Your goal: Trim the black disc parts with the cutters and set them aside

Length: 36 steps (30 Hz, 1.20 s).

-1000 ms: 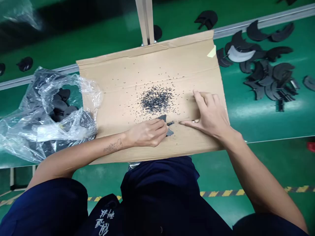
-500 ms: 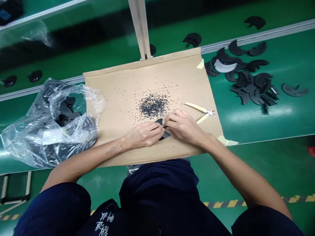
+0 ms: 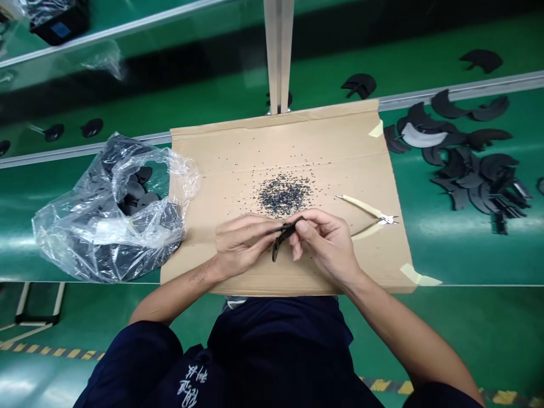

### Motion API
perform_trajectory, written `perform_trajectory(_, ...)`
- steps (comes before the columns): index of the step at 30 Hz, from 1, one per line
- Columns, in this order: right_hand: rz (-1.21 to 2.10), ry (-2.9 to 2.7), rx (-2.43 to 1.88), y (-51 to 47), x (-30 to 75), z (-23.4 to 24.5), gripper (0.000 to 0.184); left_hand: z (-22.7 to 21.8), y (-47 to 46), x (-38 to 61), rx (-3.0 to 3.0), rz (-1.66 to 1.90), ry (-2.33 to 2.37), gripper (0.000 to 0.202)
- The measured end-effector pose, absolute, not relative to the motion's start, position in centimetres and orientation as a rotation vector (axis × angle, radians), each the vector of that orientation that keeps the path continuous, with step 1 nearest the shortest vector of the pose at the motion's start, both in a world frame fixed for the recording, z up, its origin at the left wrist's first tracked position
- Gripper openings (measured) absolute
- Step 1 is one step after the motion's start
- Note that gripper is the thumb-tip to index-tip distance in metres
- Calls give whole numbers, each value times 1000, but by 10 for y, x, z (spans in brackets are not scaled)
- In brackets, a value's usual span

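Between my two hands is a thin, curved black plastic part, tilted so that its edge faces me. My left hand pinches it from the left with straightened fingers. From the other side my right hand grips its upper end between thumb and fingers. Just beyond my hands a heap of tiny black bits lies on the cardboard sheet. To the right of my right hand rest spread cutting pliers with pale yellow handles.
A clear plastic bag holding black parts lies left of the cardboard. On the green bench at right is a pile of curved black parts, with one light grey piece among them. A metal post stands behind the cardboard.
The black part has been raised and turned from lying low near the cardboard to an edge-on tilt. My right hand has shifted its grip to the upper end. The whole view has swung left.
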State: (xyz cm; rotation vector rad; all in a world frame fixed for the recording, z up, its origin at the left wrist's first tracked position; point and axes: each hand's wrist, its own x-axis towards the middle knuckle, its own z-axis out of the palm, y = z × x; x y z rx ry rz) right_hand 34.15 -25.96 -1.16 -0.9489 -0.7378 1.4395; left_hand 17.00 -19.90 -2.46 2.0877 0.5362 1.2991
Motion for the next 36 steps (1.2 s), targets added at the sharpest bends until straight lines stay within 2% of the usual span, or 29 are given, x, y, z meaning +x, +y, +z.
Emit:
perform_trajectory(8,1357,-649,-1102,-266,330,-14,30,-22,-199,157,2468,1206,410,36)
perform_trajectory(15,1408,-659,-1159,-264,335,-22,35,-12,-195,152,2772,975,234,34)
perform_trajectory(19,1396,-795,-1116,-257,350,-23,30,-17,-192,153,2613,1011,301,39)
perform_trajectory(22,1340,-919,-1111,-253,360,-20,29,-23,-190,154,2222,1092,607,62)
perform_trajectory(24,1338,-977,-1099,-251,362,-17,28,-25,-188,157,1889,988,713,72)
perform_trajectory(25,1344,-1000,-1090,-250,362,-15,26,-24,-187,158,1750,890,706,71)
perform_trajectory(27,1354,-1027,-1084,-249,360,-12,22,-23,-186,161,1555,730,667,55)
perform_trajectory(30,1356,-1017,-1114,-246,356,-9,20,-19,-186,165,1425,752,718,31)
perform_trajectory(36,1372,-933,-1144,-239,347,-16,30,-26,-185,170,1294,901,809,32)
